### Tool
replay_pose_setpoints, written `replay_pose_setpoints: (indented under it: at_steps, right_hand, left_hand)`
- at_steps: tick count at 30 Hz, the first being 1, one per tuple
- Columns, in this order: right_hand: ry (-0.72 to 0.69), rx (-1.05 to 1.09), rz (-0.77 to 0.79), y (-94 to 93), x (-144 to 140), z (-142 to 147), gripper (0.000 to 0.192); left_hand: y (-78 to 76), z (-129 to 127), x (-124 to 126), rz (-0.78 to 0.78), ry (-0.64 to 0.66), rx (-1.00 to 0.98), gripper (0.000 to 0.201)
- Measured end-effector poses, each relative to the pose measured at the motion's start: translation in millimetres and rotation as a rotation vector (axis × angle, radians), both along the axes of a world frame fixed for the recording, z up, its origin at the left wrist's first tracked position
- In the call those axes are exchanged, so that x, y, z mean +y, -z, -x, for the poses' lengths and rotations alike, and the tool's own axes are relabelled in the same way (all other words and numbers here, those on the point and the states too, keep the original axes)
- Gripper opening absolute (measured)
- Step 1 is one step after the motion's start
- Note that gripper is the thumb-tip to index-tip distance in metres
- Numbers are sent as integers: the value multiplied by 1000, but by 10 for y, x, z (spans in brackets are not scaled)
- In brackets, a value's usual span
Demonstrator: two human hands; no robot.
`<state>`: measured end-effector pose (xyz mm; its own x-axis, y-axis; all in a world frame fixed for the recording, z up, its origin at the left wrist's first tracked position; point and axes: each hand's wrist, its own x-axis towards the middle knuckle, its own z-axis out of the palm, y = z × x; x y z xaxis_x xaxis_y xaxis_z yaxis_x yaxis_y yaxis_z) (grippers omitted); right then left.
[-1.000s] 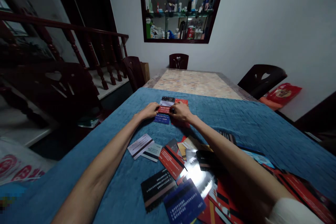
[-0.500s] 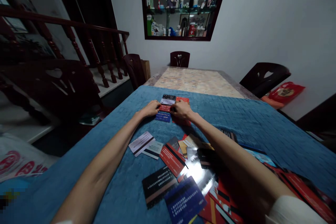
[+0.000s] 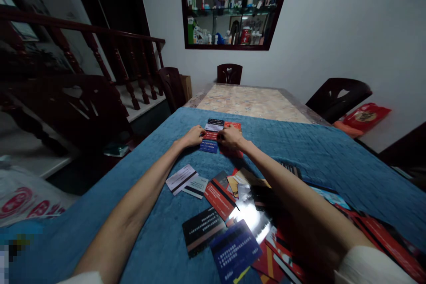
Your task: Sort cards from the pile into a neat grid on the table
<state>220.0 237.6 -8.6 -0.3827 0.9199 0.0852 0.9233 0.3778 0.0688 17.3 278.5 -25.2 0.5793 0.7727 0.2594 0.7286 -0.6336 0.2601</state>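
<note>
My left hand [image 3: 193, 136] and my right hand [image 3: 230, 136] are at the far part of the blue cloth, fingers closed at opposite ends of a red card [image 3: 211, 136]. This card lies in a column of overlapping cards, below a pale lilac card [image 3: 214, 127] and a black card [image 3: 216, 121], and above a blue card [image 3: 209, 146]. Alongside, an orange-red card [image 3: 233, 124] is partly covered by my right hand. Nearer me is a loose heap of cards, including a red card [image 3: 220, 195], a black card [image 3: 203, 230] and a dark blue card [image 3: 236, 248].
The blue cloth [image 3: 153, 213] covers the near part of a patterned table [image 3: 249, 100]. Dark wooden chairs [image 3: 339, 100] stand around it. More red cards [image 3: 382, 235] lie at the right, partly behind my forearm. A white plastic bag [image 3: 29, 195] sits at lower left.
The view has shifted slightly. Both hands stay at the red card in the column, with hardly any movement, and the loose cards lie as before.
</note>
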Motion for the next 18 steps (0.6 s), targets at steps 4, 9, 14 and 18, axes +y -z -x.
replay_pose_setpoints:
  at_steps: [4, 9, 14, 18]
  right_hand:
    - [4, -4, -4, 3, -1, 10, 33]
    - [14, -14, -13, -16, -34, 30, 32]
    - [18, -17, -17, -34, -65, 27, 31]
    - [15, -7, -24, -57, -111, -20, 31]
  left_hand:
    - [9, -5, -8, -1, -7, -23, 25]
    - [7, -4, -24, 7, 7, -30, 23]
    - [-8, 6, -41, -3, 3, -21, 28]
    - [-14, 11, -42, -16, -6, -23, 30]
